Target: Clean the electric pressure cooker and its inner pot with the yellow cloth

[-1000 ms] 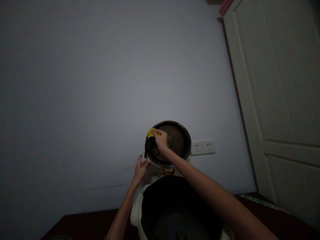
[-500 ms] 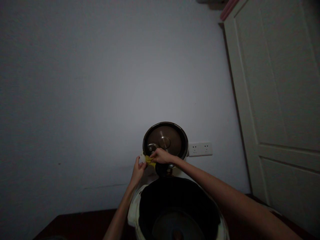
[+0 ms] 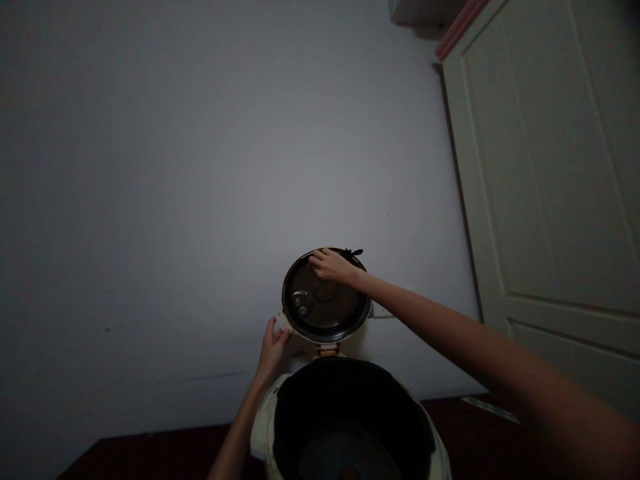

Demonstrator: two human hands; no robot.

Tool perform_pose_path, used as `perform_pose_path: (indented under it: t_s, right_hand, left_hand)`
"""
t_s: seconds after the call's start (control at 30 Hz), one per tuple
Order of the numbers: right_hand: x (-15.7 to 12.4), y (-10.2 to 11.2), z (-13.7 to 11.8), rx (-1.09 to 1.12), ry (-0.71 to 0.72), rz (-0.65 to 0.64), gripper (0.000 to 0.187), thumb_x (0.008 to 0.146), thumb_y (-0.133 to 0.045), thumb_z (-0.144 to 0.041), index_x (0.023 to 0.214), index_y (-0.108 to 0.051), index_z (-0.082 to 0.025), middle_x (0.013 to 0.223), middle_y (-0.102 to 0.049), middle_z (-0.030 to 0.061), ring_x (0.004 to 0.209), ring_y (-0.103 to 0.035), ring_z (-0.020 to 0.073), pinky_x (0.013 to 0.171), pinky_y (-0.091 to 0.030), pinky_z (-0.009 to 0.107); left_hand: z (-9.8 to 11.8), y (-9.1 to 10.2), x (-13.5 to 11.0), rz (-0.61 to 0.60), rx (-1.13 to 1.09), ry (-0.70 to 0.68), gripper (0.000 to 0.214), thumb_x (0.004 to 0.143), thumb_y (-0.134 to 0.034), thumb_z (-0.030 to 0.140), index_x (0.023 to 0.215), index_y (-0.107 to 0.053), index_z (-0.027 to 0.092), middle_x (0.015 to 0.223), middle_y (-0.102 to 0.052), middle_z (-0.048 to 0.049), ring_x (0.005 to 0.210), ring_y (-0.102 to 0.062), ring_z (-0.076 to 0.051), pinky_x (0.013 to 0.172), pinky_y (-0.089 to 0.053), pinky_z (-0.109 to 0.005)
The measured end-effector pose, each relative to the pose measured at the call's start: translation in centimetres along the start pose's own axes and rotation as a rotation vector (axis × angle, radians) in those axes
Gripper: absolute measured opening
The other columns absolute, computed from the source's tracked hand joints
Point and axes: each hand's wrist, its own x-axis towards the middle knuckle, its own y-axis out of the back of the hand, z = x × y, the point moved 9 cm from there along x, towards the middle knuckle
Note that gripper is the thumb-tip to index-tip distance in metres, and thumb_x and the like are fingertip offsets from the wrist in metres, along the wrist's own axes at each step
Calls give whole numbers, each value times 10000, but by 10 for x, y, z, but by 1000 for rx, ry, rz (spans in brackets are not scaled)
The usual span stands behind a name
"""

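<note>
An electric cooker (image 3: pixel 263 427) stands in front of me, its round lid (image 3: pixel 325 313) raised on a hinge at the back. The cooker's inside looks dark. My left hand (image 3: pixel 273 350) pinches a small white part (image 3: pixel 284 323) at the lid's lower left edge. Across the lid's inner face reaches my right hand (image 3: pixel 333 265), fingers bent near the top rim. A dark piece of cloth (image 3: pixel 354 253) sticks out behind that hand, and most of the cloth is hidden. A metal valve plate (image 3: pixel 303 304) shows on the lid's lower left.
Behind the lid rises a plain wall (image 3: pixel 200 200). A wall socket (image 3: pixel 383 311) is partly covered by my right forearm. The cooker stands on a dark red tabletop (image 3: pixel 165 457), and a pale panelled door (image 3: pixel 540 200) is at the right.
My right hand has moved with the yellow and dark cloth from the lid's lower left edge up to its top rim. My left hand stays at the white part.
</note>
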Motion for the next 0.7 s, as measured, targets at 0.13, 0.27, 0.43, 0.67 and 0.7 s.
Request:
perform_pose_path:
  t_s: [0.13,0.27,0.43,0.67,0.7]
  right_hand:
    - [-4,4,7,-146,39,1,235,884,-455,-108,872,-689,-118,1123,-575,139,1072,-430,263,772,-361,351]
    - [-22,4,25,-114,-196,-59,255,877,-450,-88,884,-700,-136,1119,-590,148,1070,-443,266,772,-359,354]
    - [-54,-2,37,-87,-452,-128,266,842,-449,-33,901,-706,-66,1002,-626,244,1007,-511,317,745,-395,386]
    - [-104,-42,25,110,-625,-287,216,792,-538,-13,835,-731,-99,843,-689,221,942,-611,325,724,-465,380]
    - [-107,-47,20,156,-635,-297,218,792,-536,-11,841,-730,-100,857,-690,222,958,-612,326,736,-471,387]
  left_hand:
    - [5,-4,-1,-24,11,15,720,597,-757,351,1195,-416,139,761,-704,-53,693,-669,-197,681,-512,-300]
    - [6,-3,0,-17,10,71,740,553,-780,315,1173,-415,142,718,-694,-40,661,-665,-193,662,-508,-295]
    - [11,-7,-2,-34,9,69,677,572,-766,312,1134,-423,156,742,-701,-49,685,-669,-194,672,-509,-298]
    - [7,-3,0,-22,48,62,600,614,-747,255,1124,-442,167,708,-695,-21,647,-669,-185,635,-513,-291]
    - [6,-3,1,-28,53,59,596,622,-743,252,1128,-440,166,707,-697,-22,645,-669,-183,632,-512,-286]
